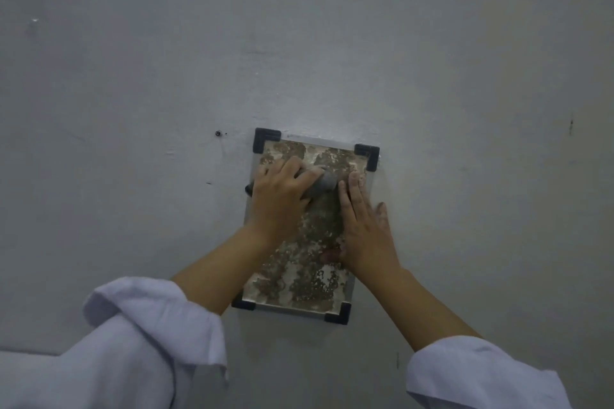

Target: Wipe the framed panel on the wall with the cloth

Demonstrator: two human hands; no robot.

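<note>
Brown-mottled framed panel (300,279), 4 black corners; left hand (280,199) fingers pinching grey cloth (320,184); right hand (363,232) fingers flat together.

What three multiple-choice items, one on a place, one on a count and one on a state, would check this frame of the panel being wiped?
1. Where is the cloth on the framed panel?
A. upper part
B. bottom edge
C. off the panel, on the wall

2. How many black corner caps show?
A. two
B. four
C. six

3. How is the right hand?
A. clenched round the cloth
B. flat, open on the panel
C. hanging clear of the wall

Key: 1 A, the left hand presses the cloth just under the top edge; 2 B, one cap sits at each corner; 3 B, its fingers lie stretched along the panel's right side.
</note>
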